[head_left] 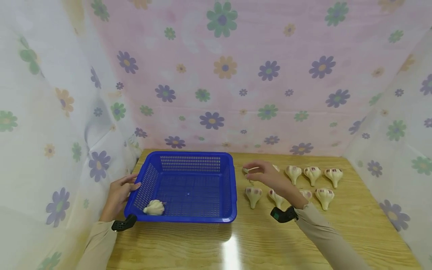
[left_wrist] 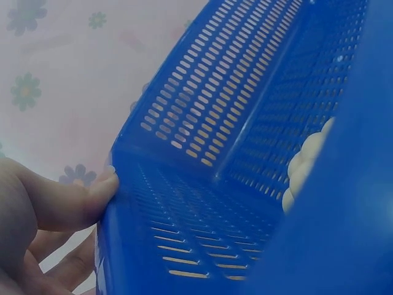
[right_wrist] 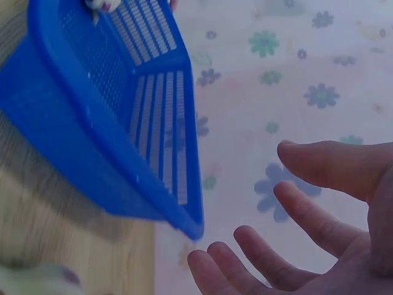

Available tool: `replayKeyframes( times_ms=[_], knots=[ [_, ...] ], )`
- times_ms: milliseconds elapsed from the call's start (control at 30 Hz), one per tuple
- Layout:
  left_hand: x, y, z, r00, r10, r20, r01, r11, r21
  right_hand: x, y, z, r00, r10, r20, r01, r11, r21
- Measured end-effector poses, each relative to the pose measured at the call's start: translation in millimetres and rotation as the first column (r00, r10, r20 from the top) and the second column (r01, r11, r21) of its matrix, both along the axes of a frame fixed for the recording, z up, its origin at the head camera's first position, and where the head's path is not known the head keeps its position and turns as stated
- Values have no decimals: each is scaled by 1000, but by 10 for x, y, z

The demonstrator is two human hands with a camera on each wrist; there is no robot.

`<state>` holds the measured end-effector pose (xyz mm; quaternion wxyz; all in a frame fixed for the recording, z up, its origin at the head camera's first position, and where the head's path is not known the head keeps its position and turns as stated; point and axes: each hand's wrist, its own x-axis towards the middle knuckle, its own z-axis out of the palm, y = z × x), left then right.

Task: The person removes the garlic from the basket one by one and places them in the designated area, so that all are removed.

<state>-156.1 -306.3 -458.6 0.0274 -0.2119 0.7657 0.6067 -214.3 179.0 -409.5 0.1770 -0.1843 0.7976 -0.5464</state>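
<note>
A blue plastic basket [head_left: 189,219] with slotted walls stands on the table. My left hand [head_left: 118,193] holds its left rim, thumb on the rim and the other fingers outside, as the left wrist view shows. One garlic bulb [head_left: 155,207] lies inside, in the near left corner. My right hand [head_left: 270,178] hovers right of the basket with spread, slightly bent fingers and nothing between them. Beneath it is a garlic bulb [head_left: 246,170], partly hidden by the fingers. In the right wrist view a blurred garlic bulb [right_wrist: 40,279] shows at the lower left.
Two rows of garlic bulbs lie on the wooden table [head_left: 270,243] to the right, among them a near bulb [head_left: 253,195] and a far right bulb [head_left: 333,176]. My right forearm covers some. Flowered sheeting [head_left: 236,75] encloses the table at the back and both sides.
</note>
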Motion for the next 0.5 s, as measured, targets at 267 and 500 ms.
replayKeyframes(
  times_ms=[267, 500],
  knots=[
    [1, -12, -10, 999, -36, 16, 37, 996, -78, -22, -477, -46, 998, 43, 46, -41, 998, -39],
    [-23, -102, -43, 997, -72, -8, 71, 993, -97, -43, -881, -98, 988, 105, 113, -97, 993, -73]
  ],
)
